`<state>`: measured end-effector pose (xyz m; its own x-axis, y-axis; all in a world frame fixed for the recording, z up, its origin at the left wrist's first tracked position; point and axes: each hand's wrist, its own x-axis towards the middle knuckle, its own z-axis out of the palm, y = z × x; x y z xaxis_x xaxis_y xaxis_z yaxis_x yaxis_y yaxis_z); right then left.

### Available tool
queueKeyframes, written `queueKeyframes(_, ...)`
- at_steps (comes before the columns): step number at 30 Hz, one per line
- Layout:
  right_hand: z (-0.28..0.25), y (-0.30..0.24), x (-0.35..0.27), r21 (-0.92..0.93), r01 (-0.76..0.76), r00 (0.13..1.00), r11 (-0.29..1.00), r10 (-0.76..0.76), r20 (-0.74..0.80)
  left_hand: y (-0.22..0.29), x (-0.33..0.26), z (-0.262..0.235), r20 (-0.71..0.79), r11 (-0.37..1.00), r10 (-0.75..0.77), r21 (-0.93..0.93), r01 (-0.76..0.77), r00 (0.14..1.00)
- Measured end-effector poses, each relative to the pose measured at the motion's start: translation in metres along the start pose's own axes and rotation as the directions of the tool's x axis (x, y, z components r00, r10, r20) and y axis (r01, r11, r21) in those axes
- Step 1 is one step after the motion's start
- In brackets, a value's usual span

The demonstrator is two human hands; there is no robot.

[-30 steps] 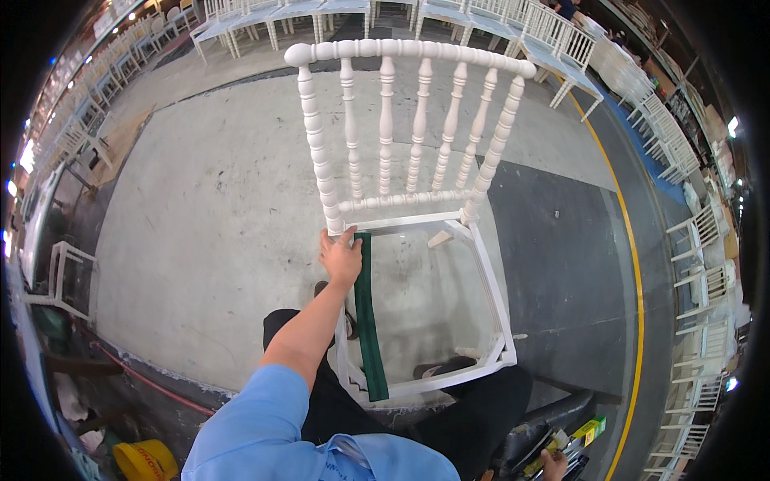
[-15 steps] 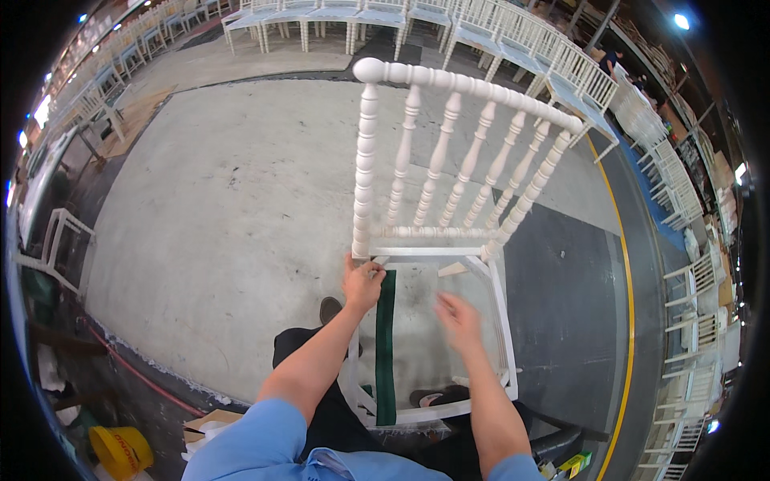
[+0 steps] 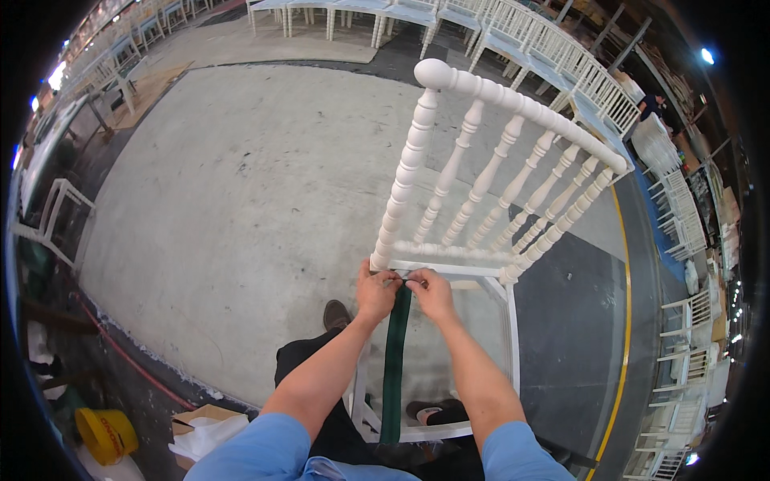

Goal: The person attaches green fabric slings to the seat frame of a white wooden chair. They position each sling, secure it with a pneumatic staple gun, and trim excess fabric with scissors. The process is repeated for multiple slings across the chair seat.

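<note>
Head view: one white chair (image 3: 481,200) with six turned spindles in its back and an open seat frame, and one green strap (image 3: 393,361) running front to back across that frame. My left hand (image 3: 375,293) and right hand (image 3: 431,293) both pinch the strap's far end at the rear seat rail, fingers closed on it. One yellow bucket (image 3: 104,433) sits lower left, contents unclear.

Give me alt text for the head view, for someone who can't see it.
Both hands, left hand and right hand, meet at the back rail of a white spindle-back chair frame, pinching the end of a dark green strap that runs across the open seat to its front rail. Concrete floor lies around it, with rows of white chairs behind.
</note>
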<state>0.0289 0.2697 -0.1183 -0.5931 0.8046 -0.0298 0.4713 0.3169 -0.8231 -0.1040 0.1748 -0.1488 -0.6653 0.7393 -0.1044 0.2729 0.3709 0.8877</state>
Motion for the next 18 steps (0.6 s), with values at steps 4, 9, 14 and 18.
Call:
queueKeyframes(4, 0.006, 0.013, 0.019, -0.140, 0.100, 0.995, 0.985, -0.101, 0.000, -0.002, -0.003, 0.000, -0.022, 0.998, 0.067, 0.017, -0.067, 0.997)
queueKeyframes(9, 0.015, 0.021, 0.048, -0.245, -0.014, 0.998, 0.970, -0.003, -0.070, 0.003, -0.021, -0.001, -0.112, 0.963, 0.265, 0.080, -0.257, 0.958)
queueKeyframes(14, 0.014, 0.017, 0.060, -0.355, -0.202, 0.975, 0.913, 0.222, 0.015, 0.008, -0.023, -0.005, -0.011, 0.952, 0.234, 0.205, -0.227, 0.972)
queueKeyframes(18, 0.015, 0.019, 0.060, -0.359, -0.164, 0.985, 0.919, 0.175, 0.000, 0.011, -0.022, -0.008, 0.077, 0.952, 0.110, 0.278, -0.127, 0.991)
